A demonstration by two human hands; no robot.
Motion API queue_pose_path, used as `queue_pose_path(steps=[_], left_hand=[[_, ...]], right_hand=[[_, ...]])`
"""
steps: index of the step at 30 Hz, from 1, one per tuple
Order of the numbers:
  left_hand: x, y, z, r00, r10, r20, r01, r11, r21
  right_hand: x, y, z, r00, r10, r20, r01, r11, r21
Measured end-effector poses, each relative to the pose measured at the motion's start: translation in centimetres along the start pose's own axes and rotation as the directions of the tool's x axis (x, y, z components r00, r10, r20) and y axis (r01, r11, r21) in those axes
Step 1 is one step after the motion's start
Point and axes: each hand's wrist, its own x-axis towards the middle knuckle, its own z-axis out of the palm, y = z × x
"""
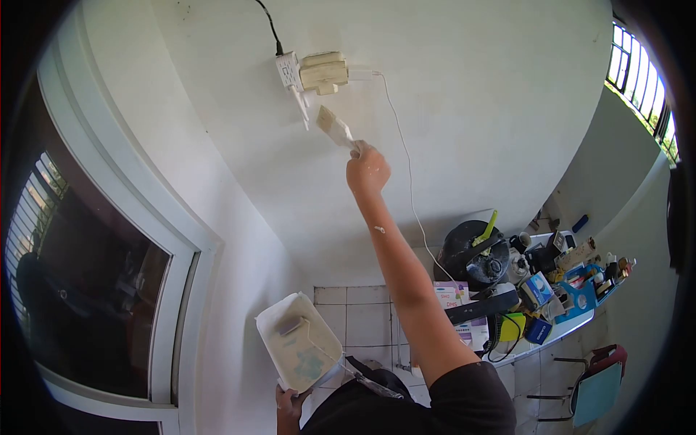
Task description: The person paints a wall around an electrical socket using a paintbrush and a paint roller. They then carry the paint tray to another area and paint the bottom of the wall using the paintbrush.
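My right hand [368, 171] is closed round the handle of a paint brush [333, 126], raised toward the white wall. The brush's bristles are just below a yellowish plug adapter [324, 72] and a white power socket block [288, 71] with plugs in it. Low in the view, my left hand [291, 400] grips the near edge of a white paint tray [274, 330]. A small paint roller [293, 325] lies inside the tray, its wire frame reaching over the rim, among pale paint with greenish patches. White specks of paint mark my right hand and forearm.
A white cable [406, 156] hangs down the wall to a cluttered table [573, 329] at the right, holding a black bucket [464, 250], boxes and tools. A chair [597, 391] stands at the lower right. On the left is a glass door with a white frame [163, 319].
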Motion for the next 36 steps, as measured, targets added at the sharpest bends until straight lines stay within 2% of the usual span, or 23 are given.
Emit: queue_pose_path(steps=[3,9,15,18,21,24,27,33,36], left_hand=[[-0.7,0.4,0.6,1.0,-0.007,-0.01,0.006,0.999,-0.053],[-0.2,0.0,-0.1,1.0,-0.015,0.003,0.015,1.0,0.0],[0.4,-0.5,0.3,0.999,-0.03,0.022,0.03,0.999,-0.011],[0.8,-0.5,0.1,0.997,-0.05,0.059,0.052,0.998,-0.024],[0.7,-0.3,0.6,0.997,-0.056,0.047,0.056,0.998,0.007],[0.8,-0.3,1.0,0.997,-0.051,0.051,0.052,0.998,-0.018],[0.9,-0.3,1.1,0.999,-0.051,0.001,0.051,0.998,-0.021],[0.5,-0.2,0.6,1.0,-0.024,0.021,0.025,0.999,-0.046],[0.9,-0.4,-0.4,0.999,-0.021,0.036,0.024,0.997,-0.072]], right_hand=[[1.9,-1.5,-2.0,0.994,-0.106,-0.015,0.103,0.988,-0.115],[5.6,-2.9,-3.9,0.96,-0.277,0.039,0.276,0.916,-0.292],[6.8,-4.4,-4.8,0.934,-0.335,0.121,0.356,0.869,-0.344],[7.3,-4.5,-4.3,0.923,-0.369,0.112,0.384,0.857,-0.344],[7.6,-4.6,-3.9,0.931,-0.332,0.15,0.365,0.863,-0.35],[7.1,-4.8,-3.8,0.96,-0.231,0.157,0.271,0.906,-0.325],[6.5,-4.6,-4.1,0.985,-0.137,0.104,0.163,0.937,-0.31],[3.9,-2.0,-5.6,1.0,0.029,0.003,-0.027,0.952,-0.304],[1.0,-1.1,-6.1,0.998,0.048,0.031,-0.035,0.942,-0.333]])
